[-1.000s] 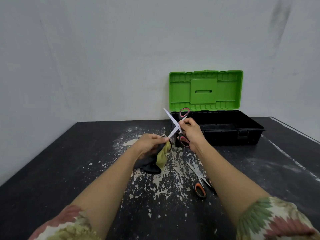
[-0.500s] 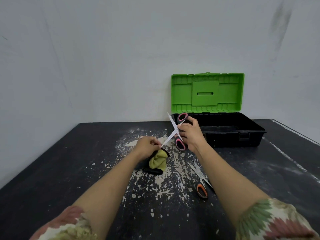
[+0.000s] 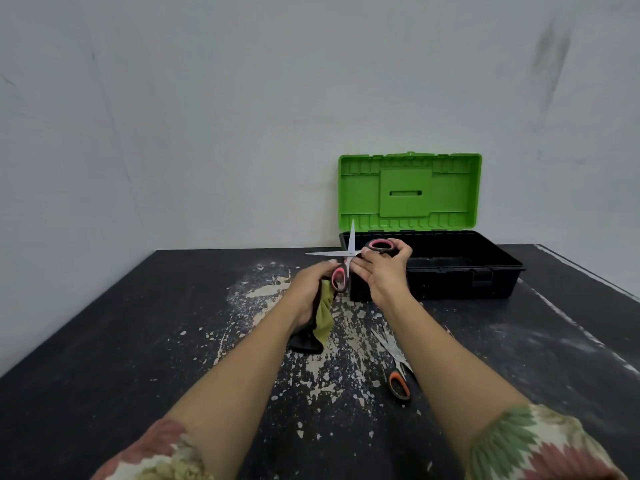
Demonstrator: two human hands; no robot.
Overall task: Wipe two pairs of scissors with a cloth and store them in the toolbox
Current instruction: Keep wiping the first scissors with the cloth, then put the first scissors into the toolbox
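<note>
Pink-and-black-handled scissors are held in the air above the table with their blades spread wide, one pointing up and one pointing left. My right hand grips the upper handle loop. My left hand holds the lower handle loop together with a yellow-green and black cloth that hangs down to the table. A second pair, orange-and-black-handled scissors, lies on the table under my right forearm. The toolbox stands open behind my hands, its green lid upright.
The black table has worn, flaking pale patches in its middle. A white wall runs close behind the toolbox. The table's right edge runs diagonally at the far right.
The scissors have been turned and opened wider. My left hand rose from the table with the cloth and now holds the lower handle, where before it wiped a blade tip.
</note>
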